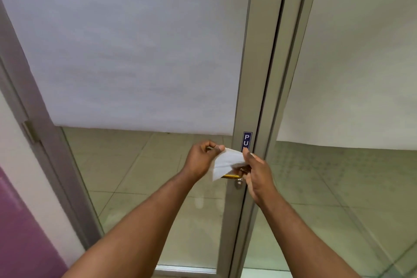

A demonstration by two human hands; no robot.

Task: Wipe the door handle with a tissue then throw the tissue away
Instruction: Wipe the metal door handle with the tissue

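Observation:
A white tissue (pixel 226 162) is stretched between both hands in front of the door's metal frame. My left hand (pixel 202 160) pinches its upper left corner. My right hand (pixel 258 174) grips its right side. Under the tissue, a gold lever door handle (pixel 230 176) pokes out, mostly covered by the tissue and my right fingers. Just below the handle a round silver lock knob (pixel 238 184) sits on the frame.
The glass door (pixel 144 187) has a grey metal frame (pixel 246 88) with a blue "PU.." sticker (pixel 247 140). White frosted film covers the upper glass. A second glass panel (pixel 338 187) stands to the right, a purple-and-white wall (pixel 20 221) to the left. Tiled floor shows through the glass.

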